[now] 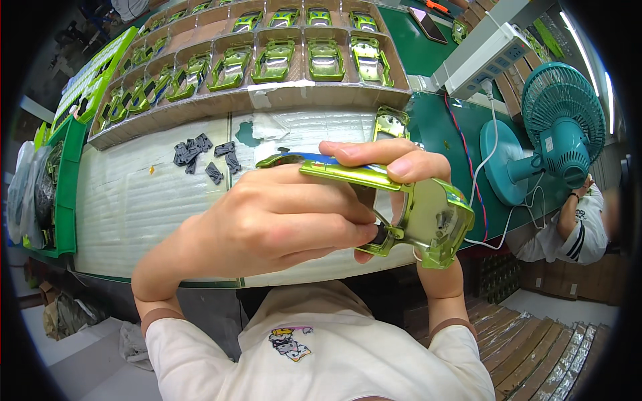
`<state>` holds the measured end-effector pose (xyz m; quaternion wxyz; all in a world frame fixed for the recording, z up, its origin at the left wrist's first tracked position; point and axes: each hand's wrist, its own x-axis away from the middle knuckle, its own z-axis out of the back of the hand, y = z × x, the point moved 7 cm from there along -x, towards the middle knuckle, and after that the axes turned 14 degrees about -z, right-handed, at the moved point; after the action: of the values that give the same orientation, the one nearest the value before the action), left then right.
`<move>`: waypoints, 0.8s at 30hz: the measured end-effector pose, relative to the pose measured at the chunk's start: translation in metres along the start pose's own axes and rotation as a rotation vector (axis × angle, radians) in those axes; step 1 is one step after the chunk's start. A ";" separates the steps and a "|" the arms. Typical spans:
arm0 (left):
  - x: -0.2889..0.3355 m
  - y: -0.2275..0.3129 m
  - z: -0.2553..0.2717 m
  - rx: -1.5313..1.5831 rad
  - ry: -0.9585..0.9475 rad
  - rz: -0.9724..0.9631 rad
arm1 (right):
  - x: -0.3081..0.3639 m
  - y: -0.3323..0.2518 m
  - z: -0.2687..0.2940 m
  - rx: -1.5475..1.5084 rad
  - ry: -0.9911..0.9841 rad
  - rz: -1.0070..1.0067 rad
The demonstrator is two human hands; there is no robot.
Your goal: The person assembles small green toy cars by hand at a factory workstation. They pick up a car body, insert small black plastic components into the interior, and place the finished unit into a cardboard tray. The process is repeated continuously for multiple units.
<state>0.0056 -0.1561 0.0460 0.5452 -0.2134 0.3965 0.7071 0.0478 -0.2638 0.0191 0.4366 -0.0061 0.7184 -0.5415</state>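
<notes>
A shiny green toy car body shell (438, 214), with a blue stripe along its top, is held up tilted above the table edge. My right hand (408, 162) grips it from behind, fingers over its upper edge. My left hand (281, 224) reaches into the shell's opening, fingers pinched around a small black plastic part (381, 235) at the lower frame; most of that part is covered by the fingertips. Just beyond my right hand another green car shell (391, 121) rests on the table. Loose dark grey plastic parts (190, 152) are scattered on the white foam sheet, left of my hands.
A divided cardboard box (267, 93) of green car shells spans the far side. On the left stands a green crate (65, 194) with plastic bags. At right are a teal fan (562, 127), a power strip (491, 67), loose cables, a phone (428, 25) and another person's arm (568, 224).
</notes>
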 end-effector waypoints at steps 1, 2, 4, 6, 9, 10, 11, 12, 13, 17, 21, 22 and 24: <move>0.001 0.001 -0.001 -0.020 0.020 -0.009 | 0.000 0.000 0.000 0.005 -0.004 0.007; 0.002 0.001 -0.002 -0.022 0.034 -0.003 | 0.000 0.000 0.000 0.011 -0.004 0.009; 0.003 0.000 -0.002 -0.026 0.062 0.009 | 0.000 -0.001 0.000 0.023 0.000 0.008; 0.001 0.001 -0.001 -0.031 0.050 0.018 | 0.000 0.001 0.001 0.022 0.000 0.005; 0.001 -0.001 -0.001 0.005 0.032 0.048 | 0.001 0.006 0.001 0.010 -0.015 -0.021; 0.001 -0.003 -0.002 0.026 0.028 0.058 | 0.001 0.006 0.003 0.015 -0.021 -0.047; 0.000 -0.005 -0.001 0.056 0.023 0.053 | 0.000 0.007 0.004 0.009 -0.033 -0.056; 0.001 -0.009 0.000 0.073 0.021 0.053 | -0.002 0.009 0.005 -0.003 -0.054 -0.062; 0.001 -0.012 0.001 0.090 0.020 0.053 | -0.007 0.013 0.007 -0.026 -0.081 -0.051; 0.012 -0.035 0.005 0.642 0.407 0.410 | -0.011 0.027 0.020 -0.631 -0.030 -0.367; 0.019 -0.045 -0.014 1.200 0.525 0.661 | -0.003 0.049 0.028 -0.298 0.018 -0.511; 0.021 -0.046 -0.022 1.279 0.518 0.672 | -0.001 0.051 0.024 -0.485 -0.026 -0.532; 0.024 -0.044 -0.028 1.300 0.473 0.737 | -0.012 0.034 0.012 -0.184 -0.108 -0.161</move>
<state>0.0358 -0.1604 -0.0029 0.1920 0.1492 0.8817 0.4043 0.0783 -0.2532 -0.0004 0.4273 -0.1328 0.7377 -0.5055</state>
